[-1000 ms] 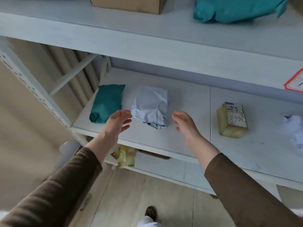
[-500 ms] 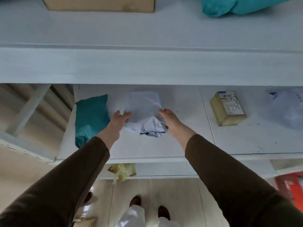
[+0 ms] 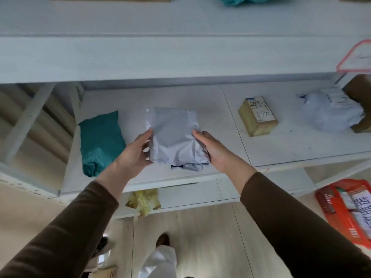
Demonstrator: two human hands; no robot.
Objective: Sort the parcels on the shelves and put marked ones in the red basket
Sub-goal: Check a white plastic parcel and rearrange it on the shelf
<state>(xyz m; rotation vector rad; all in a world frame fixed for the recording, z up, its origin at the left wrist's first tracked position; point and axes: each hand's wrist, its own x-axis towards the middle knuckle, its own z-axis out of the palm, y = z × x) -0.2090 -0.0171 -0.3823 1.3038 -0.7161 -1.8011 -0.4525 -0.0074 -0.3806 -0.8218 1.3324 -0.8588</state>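
I hold the crumpled pale-grey plastic mailer parcel (image 3: 173, 137) between left hand (image 3: 133, 155) and right hand (image 3: 215, 151), fingers curled round its sides; it looks soft, light and slippery.

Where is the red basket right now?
The red basket sits low at the right edge of the head view, below the shelf holding the small brown box.

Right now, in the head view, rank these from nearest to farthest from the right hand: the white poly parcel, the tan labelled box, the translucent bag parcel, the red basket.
1. white poly parcel: held by the right hand, on its left.
2. tan labelled box: on the same shelf, to the right.
3. translucent bag parcel and red basket: both far right, too close to rank.
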